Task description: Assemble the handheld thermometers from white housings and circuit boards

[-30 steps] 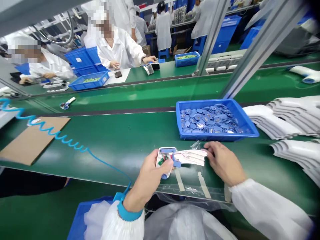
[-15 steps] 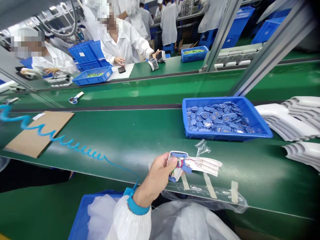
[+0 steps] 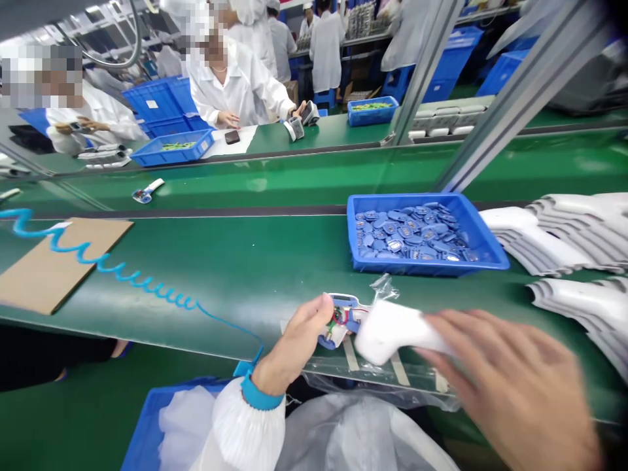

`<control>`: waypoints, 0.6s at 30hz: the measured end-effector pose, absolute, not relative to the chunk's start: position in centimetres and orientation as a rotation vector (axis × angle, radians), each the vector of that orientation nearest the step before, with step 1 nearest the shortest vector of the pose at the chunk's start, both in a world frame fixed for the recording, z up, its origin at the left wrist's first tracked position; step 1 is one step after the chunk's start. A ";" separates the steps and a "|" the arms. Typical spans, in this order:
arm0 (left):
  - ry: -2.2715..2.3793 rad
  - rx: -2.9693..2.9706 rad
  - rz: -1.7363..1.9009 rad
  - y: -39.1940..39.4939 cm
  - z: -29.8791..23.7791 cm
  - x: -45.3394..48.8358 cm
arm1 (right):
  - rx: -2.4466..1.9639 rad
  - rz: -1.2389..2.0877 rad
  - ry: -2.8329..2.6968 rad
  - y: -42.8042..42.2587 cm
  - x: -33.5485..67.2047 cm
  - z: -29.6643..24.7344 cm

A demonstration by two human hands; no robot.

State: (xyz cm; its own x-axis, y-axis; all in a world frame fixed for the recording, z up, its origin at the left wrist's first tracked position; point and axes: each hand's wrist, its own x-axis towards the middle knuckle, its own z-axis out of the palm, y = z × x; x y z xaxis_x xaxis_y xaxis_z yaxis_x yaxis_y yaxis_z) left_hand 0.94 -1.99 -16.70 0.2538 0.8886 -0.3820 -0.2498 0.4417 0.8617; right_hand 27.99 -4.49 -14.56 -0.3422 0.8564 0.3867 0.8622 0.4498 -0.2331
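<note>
Fingers (image 3: 320, 307) of the left hand (image 3: 292, 347) are closed around an open white plastic housing (image 3: 341, 301), which is held over the green conveyor belt (image 3: 171, 333). Inside the housing are a small green circuit board (image 3: 337, 317) and red wires (image 3: 343, 313); a blue plastic part (image 3: 328, 341) shows at its lower edge. The right hand (image 3: 510, 386) is extended, its fingers (image 3: 456, 343) spread across a white plastic shell (image 3: 397, 332) and apparently gripping it, just beside the housing and not visibly touching it.

Handling note: keep the housing steady in the left hand, with its open side in view. Keep the red wires clear of the shell's edge so that none is pinched.

Beyond the hands, a blue tray (image 3: 426, 268) of blue disc-shaped parts (image 3: 407, 235) stands on the belt, and stacked white shells (image 3: 574, 232) lie to its right. A coiled blue cord (image 3: 112, 271) runs across the belt to a blue wrist cuff (image 3: 262, 396).

Visibility limits: motion blur softens the right hand, and its thumb cannot be made out. The left palm and the shell hide much of the housing, so the wire connections cannot be traced.
</note>
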 end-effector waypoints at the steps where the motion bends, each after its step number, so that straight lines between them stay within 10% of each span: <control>1: 1.020 0.781 0.893 -2.0 -16.6 0.9 | -1.378 -0.127 -2.318 -4.3 26.9 -14.4; 9: 1.120 0.979 0.775 -2.3 -16.9 0.4 | -1.202 -0.275 -2.469 -2.6 20.8 -14.9; 18: 1.141 1.384 0.650 -2.7 -16.0 0.6 | -1.508 1.246 -2.130 -2.2 23.4 -14.2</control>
